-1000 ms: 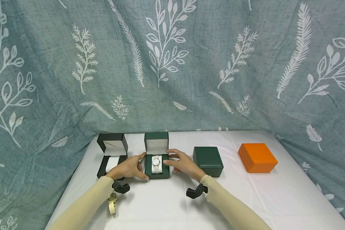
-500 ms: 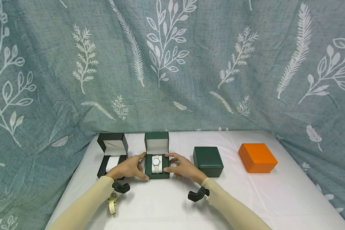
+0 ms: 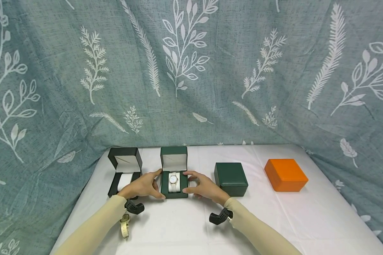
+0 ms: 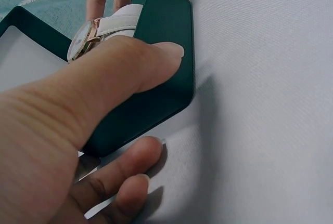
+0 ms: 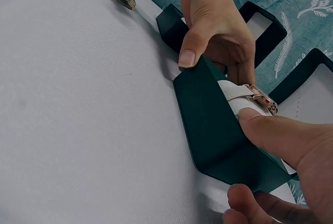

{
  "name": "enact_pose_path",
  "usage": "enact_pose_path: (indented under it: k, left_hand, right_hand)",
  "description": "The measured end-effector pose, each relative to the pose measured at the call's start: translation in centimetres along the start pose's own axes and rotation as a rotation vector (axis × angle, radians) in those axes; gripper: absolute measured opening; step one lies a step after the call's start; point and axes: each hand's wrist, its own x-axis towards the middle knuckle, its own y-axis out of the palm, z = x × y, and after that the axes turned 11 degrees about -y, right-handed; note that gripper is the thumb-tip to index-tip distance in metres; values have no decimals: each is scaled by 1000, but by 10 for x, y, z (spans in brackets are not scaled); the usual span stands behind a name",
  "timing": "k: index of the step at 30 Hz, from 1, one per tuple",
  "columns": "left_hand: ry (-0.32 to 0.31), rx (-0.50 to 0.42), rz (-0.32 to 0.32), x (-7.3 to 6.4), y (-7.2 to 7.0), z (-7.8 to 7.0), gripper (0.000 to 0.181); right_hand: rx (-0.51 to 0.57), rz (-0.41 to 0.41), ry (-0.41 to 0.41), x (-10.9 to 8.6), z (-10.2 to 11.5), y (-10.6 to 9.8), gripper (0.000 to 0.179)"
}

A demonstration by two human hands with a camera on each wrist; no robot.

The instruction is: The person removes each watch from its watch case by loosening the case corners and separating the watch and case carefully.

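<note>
My left hand (image 3: 144, 185) and right hand (image 3: 206, 185) grip opposite sides of an open dark-green leathery box (image 3: 175, 195) containing a round, white-strapped watch (image 3: 173, 180).

Shiny metal watch case (image 5: 264, 101); smooth leather-look green box (image 5: 205, 125); matt woven tablecloth (image 5: 88, 115)

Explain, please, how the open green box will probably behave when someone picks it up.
The open green box probably feels stiff: it looks straight-walled and crisp-edged. With flat sides, it seems unlikely to roll. Its upright lid may swing when the box tilts.
</note>
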Motion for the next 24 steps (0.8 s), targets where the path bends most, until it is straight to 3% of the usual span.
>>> enact_pose_path:
  k: [24]
  left_hand:
    - [25, 29, 6, -6, -4, -5, 122]
  right_hand:
    - [-45, -1, 1, 0, -4, -1, 71]
